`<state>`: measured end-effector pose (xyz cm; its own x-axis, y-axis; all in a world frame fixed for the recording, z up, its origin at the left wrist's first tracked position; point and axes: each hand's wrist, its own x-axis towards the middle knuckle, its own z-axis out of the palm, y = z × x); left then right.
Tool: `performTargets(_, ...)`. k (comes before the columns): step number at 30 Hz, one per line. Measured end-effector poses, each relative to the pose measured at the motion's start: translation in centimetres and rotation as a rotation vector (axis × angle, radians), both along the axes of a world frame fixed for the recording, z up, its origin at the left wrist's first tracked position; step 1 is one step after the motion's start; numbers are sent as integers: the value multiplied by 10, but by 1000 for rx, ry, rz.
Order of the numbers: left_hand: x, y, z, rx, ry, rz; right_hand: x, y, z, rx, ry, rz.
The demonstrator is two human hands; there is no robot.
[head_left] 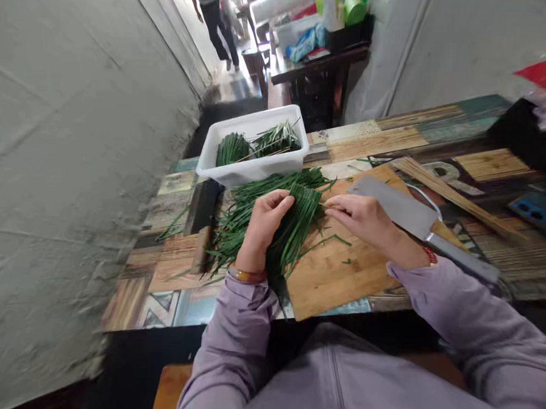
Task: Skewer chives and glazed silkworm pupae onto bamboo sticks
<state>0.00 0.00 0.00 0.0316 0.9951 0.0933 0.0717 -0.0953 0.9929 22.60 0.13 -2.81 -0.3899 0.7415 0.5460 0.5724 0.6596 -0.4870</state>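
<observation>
My left hand [271,218] is closed on the upper end of a flat bunch of green chives [304,209], thumb on top. At the bunch's right edge, my right hand [352,213] pinches a thin wooden skewer [322,205], of which only a short piece shows. Beneath and left of the bunch lies a heap of loose chives [245,212]. The bunch hangs over the left part of a wooden cutting board [337,284]. A cleaver [396,205] rests on the board beyond my right hand, its handle toward the right.
Behind the heap stands a white plastic tub [251,178] with chive bundles and skewers inside. More skewers [456,196] lie in a pile to the right. A dark block [204,207] sits left of the heap. A person [216,24] stands in the passage beyond.
</observation>
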Motion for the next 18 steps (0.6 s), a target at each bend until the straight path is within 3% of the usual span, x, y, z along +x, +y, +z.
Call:
performTargets(9, -5, -2, 4, -18, 7, -112, 1, -5, 3, 35, 16, -12)
performTargets(18, -4, -1, -1, -7, 105, -83, -1, -6, 0, 77, 26, -28)
